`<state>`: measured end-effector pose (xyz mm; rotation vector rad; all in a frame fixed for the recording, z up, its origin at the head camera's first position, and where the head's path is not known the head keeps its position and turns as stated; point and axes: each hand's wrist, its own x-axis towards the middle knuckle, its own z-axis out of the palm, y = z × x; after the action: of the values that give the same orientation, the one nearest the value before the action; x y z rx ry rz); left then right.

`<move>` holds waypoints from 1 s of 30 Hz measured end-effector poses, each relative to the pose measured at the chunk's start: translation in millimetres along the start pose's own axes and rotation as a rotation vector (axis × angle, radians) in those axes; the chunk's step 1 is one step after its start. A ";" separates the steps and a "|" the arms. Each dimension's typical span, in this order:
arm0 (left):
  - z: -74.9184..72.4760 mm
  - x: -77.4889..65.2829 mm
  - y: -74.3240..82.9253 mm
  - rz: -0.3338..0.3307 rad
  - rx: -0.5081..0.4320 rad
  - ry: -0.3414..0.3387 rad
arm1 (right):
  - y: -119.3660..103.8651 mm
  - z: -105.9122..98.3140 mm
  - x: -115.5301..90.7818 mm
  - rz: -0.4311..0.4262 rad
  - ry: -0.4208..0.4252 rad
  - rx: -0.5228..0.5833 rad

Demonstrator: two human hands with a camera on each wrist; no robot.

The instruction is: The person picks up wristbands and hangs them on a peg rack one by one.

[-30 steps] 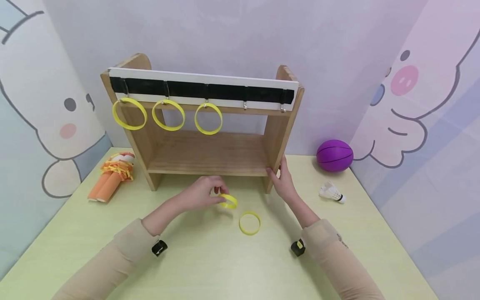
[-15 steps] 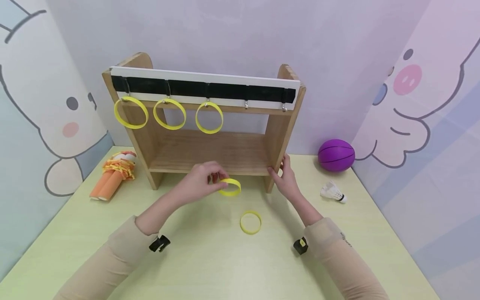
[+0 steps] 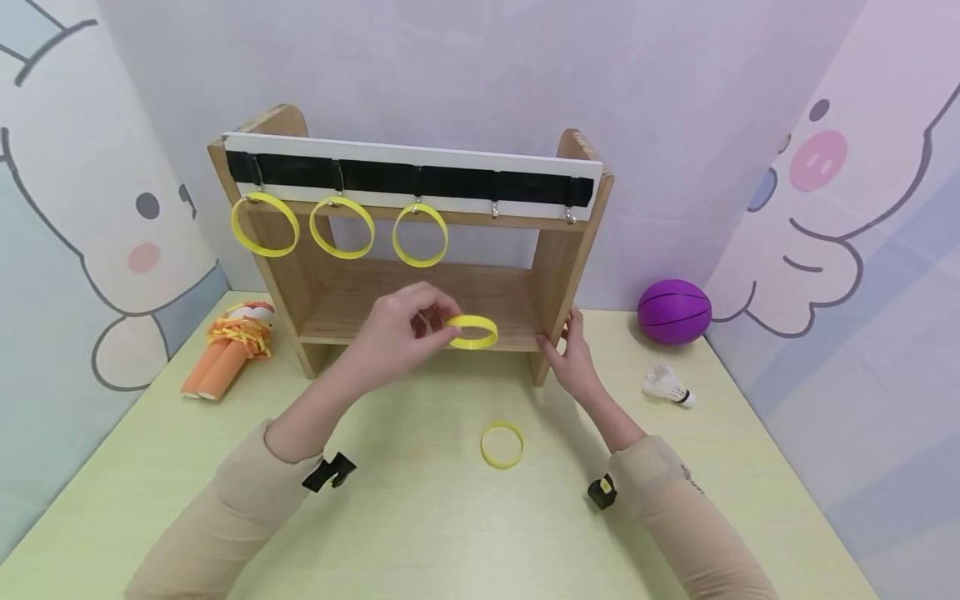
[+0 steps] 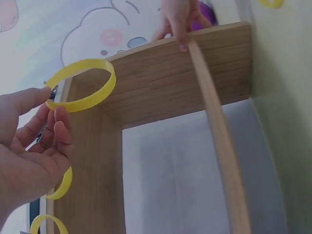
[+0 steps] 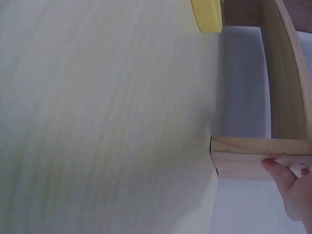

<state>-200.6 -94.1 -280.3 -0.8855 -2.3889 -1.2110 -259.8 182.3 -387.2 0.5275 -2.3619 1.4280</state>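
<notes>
My left hand (image 3: 397,333) pinches a yellow ring (image 3: 476,344) between thumb and fingers, in front of the lower board of a wooden shelf (image 3: 487,287). The left wrist view shows the ring (image 4: 88,103) held by one side, its loop pointing away from the hand. With thumb on the front edge and fingers behind, my right hand (image 3: 576,364) grips the shelf's right side panel. Three yellow rings (image 3: 420,263) hang from the left and middle hooks on the black strip. Two hooks on the right, one (image 3: 495,212) and another (image 3: 571,217), carry nothing.
Another yellow ring (image 3: 501,466) lies flat on the table (image 3: 450,533). At the left lies an orange doll-like toy (image 3: 228,350). A purple ball (image 3: 674,312) and a shuttlecock (image 3: 667,385) are at the right. Walls with cartoon figures surround the table.
My left hand has lifted the yellow ring from just above the table up to the lower board's height, and slightly right. My right hand stays on the shelf's side panel.
</notes>
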 end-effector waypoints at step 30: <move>2.2 42.5 21.0 -0.031 -0.562 0.437 | 34.1 7.6 6.4 -0.094 0.099 -0.070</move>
<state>-219.1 -66.7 -246.3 -0.6332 -1.7480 -1.9077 -282.3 189.3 -413.9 0.5296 -2.2696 1.2950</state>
